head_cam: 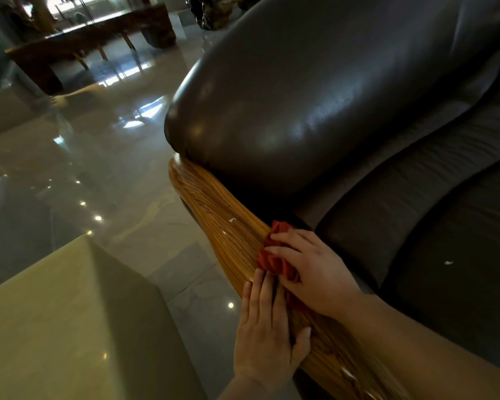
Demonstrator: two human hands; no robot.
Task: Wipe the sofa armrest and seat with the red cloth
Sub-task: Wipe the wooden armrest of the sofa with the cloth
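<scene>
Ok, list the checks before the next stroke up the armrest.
1. Grip: the right hand holds the red cloth bunched: ok.
2. Contact: cloth lies on the wooden armrest: ok.
3. Path: the left hand rests flat behind the cloth, out of the way: ok.
4. Armrest clean: white speck ahead: not ok.
5. Seat clean: white fleck on the seat cushion: not ok.
6. Cloth dampness: cannot tell.
</scene>
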